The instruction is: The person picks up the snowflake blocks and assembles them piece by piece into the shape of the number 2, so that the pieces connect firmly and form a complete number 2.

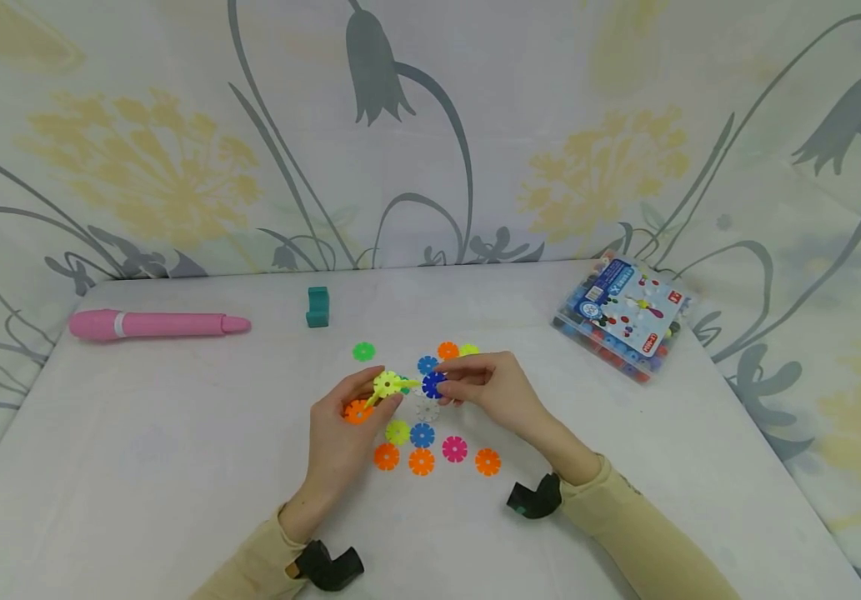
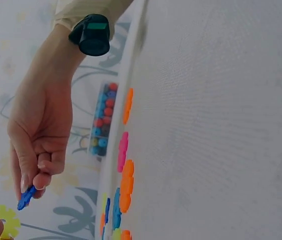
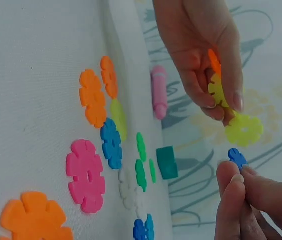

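Between its thumb and fingers the left hand (image 1: 340, 437) holds a joined piece of notched plastic discs. Yellow discs (image 1: 387, 384) make up its front part, and an orange disc (image 1: 357, 412) sits at the back near the fingers. The right hand (image 1: 498, 387) pinches a dark blue disc (image 1: 433, 385) just right of the yellow ones. In the right wrist view a small gap shows between the blue disc (image 3: 237, 158) and the nearest yellow disc (image 3: 244, 130). Both hands are raised over loose discs of the same kind.
Loose orange, blue, yellow and pink discs (image 1: 455, 449) lie below the hands, with a green disc (image 1: 363, 352) beyond. A teal block (image 1: 317, 307) stands farther back. A pink microphone-shaped stick (image 1: 167, 325) lies left; a clear box (image 1: 625, 317) of beads sits back right.
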`<state>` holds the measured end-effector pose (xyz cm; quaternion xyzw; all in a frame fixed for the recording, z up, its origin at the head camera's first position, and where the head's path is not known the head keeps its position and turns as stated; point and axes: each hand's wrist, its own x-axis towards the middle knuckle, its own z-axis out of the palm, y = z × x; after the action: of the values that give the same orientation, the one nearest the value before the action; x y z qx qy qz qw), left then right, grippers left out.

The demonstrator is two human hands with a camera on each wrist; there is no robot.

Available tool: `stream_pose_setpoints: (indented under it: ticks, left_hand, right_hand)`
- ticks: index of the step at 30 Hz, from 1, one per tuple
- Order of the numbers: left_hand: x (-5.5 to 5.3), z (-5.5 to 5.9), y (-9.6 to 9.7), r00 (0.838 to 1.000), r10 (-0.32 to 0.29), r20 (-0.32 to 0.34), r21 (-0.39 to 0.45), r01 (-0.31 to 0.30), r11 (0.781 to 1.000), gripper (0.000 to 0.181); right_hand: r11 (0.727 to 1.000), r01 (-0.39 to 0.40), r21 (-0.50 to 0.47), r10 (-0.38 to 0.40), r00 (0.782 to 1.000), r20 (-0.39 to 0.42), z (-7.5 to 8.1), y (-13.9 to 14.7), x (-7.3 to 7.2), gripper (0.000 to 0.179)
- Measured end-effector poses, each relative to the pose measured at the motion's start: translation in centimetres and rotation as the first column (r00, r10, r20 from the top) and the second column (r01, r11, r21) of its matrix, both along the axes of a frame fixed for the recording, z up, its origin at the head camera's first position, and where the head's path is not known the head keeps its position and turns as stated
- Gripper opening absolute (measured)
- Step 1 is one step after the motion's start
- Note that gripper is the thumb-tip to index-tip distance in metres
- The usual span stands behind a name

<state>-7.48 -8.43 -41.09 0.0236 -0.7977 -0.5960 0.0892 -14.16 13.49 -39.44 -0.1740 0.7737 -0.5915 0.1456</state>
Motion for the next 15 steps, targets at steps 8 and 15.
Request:
stream_pose_setpoints:
  ticks: [8,15]
  left_hand:
    - [-0.01,-0.11,-0.10,1.000,-0.010,-0.007,0.017,0.010,1.000,0.040]
    - [-0.01,-0.21,-0.20,1.000,-0.015,-0.010,0.029,0.015,0.999,0.041]
  right_hand:
    - [0.999,0.040,-0.024,-0.039,0.998,0.051,0.41,-0.19,0.24,0.023]
    - [0.996,0.093,-0.012,-0.092,0.993,0.077,0.81,-0.57,0.62,0.023]
